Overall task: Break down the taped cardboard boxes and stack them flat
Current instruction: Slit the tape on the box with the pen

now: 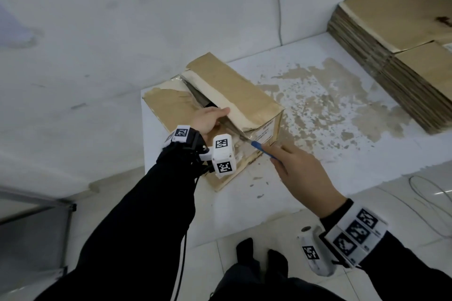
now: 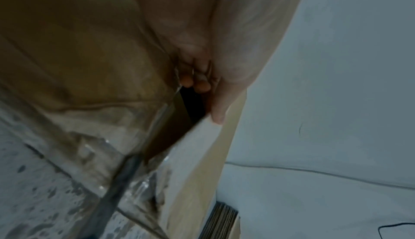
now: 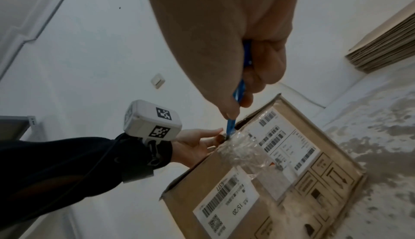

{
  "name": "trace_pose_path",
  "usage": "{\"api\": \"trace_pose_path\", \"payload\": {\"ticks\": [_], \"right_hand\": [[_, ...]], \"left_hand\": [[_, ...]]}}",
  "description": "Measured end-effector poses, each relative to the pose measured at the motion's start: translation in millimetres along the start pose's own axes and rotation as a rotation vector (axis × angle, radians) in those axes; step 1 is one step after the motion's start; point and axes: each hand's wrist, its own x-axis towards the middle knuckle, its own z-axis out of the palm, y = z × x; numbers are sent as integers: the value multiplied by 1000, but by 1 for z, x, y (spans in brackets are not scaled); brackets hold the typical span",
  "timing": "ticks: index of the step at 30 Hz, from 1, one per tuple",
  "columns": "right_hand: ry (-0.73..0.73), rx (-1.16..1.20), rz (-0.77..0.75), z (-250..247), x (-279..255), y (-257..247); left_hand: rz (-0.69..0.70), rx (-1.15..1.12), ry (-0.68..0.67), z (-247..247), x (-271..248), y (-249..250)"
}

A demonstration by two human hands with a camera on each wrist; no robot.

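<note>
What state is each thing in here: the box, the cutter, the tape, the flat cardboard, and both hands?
Brown taped cardboard box: top seam slit, one flap raised, still standing.
Blue-handled cutter: blade at the box's near top edge, in the tape.
Clear tape: crinkled, still stuck on the labelled end.
Stack of flattened cardboard: lying flat on the white table.
Left hand: fingers hooked under the raised flap's edge.
Right hand: grip on the cutter.
</note>
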Motion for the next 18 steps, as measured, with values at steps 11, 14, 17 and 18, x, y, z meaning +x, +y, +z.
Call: {"api": "trace_pose_path", "payload": {"ticks": [11, 14, 17, 18], "right_hand": [[-208, 178, 88, -45, -1, 25], [-63, 428, 137, -62, -7, 47], [133, 541, 241, -58, 10, 66], [180, 584, 279, -55, 19, 69]], "left_hand": [[172, 236, 55, 16, -5, -4], [289, 287, -10, 12, -4, 5], [270, 472, -200, -4, -12, 19], [280, 599, -250, -10, -15, 25]]}}
